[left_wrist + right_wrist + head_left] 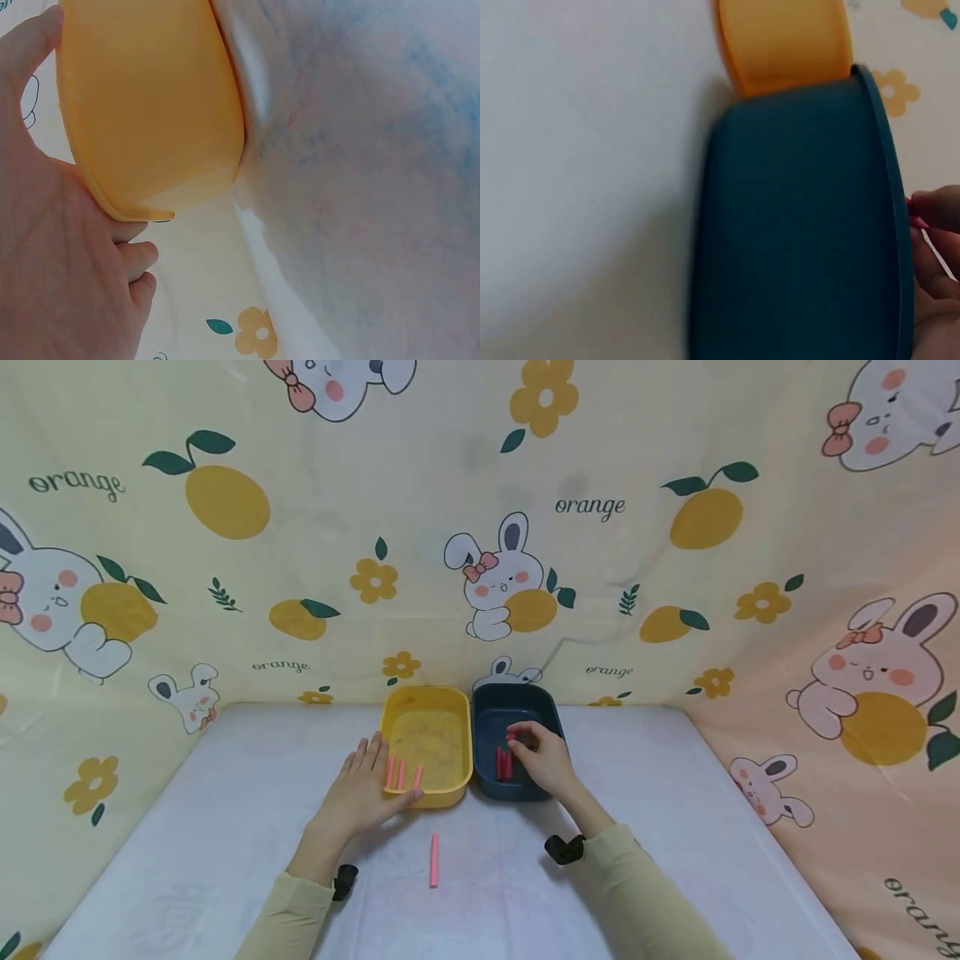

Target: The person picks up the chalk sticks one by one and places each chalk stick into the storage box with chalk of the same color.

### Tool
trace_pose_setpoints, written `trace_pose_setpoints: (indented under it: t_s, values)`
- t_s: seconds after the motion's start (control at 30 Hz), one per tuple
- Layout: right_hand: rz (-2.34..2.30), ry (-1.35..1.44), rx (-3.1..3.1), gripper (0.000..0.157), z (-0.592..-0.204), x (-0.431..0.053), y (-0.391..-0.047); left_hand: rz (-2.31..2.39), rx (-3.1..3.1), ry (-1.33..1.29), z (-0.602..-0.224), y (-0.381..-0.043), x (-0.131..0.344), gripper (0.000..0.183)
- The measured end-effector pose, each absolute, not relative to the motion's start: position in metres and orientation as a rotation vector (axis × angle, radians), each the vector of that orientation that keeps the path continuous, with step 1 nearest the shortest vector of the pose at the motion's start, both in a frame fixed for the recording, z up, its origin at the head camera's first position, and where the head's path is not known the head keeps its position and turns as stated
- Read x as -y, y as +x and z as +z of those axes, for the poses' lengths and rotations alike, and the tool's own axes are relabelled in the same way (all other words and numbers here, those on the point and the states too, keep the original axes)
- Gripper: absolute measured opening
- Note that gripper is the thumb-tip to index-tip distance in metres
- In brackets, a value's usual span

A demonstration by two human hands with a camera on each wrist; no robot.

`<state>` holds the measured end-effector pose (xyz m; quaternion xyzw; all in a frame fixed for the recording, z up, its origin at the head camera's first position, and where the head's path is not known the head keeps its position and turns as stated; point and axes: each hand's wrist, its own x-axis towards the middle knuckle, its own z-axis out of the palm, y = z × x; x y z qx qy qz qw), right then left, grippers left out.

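My left hand (pixel 362 795) lies at the left rim of a yellow tub (pixel 433 718), fingers spread and thumb on its front edge. Several pink sticks (pixel 401 774) lean inside this tub near the hand. Over the dark blue tub (pixel 513 700) beside it, my right hand (pixel 547 764) pinches a red stick (pixel 512 732) between thumb and fingers. Below that hand, red sticks (pixel 500 764) lie inside the blue tub. The right wrist view shows mostly the blue tub's outer wall (pixel 802 225), with only a bit of the held stick (pixel 916 217) visible past the rim.
A single pink stick (pixel 433 862) lies on the white table cover (pixel 480 918) in front of the tubs. Behind both tubs rises a patterned cloth backdrop (pixel 420 485). Each wrist carries a black camera, the right one (pixel 564 849) just above the table.
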<state>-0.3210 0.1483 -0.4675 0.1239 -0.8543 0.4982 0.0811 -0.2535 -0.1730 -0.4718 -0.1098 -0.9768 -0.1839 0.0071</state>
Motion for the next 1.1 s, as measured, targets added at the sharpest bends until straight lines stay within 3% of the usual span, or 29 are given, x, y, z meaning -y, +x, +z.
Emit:
trace_pose_setpoints:
  t_s: [0.23, 0.57, 1.1]
  values:
    - [1.441, 0.392, 2.757, 0.026, -0.468, -0.155, -0.338, -0.585, 3.053, -0.336, -0.472, -0.254, 0.172, 0.117]
    - [1.718, 0.272, 2.896, 0.026, -0.471, -0.160, -0.358, -0.570, 3.055, -0.337, -0.474, -0.254, 0.173, 0.117]
    - [1.833, 0.136, 2.929, 0.027, -0.476, -0.154, -0.367, -0.598, 3.061, -0.337, -0.472, -0.254, 0.174, 0.117]
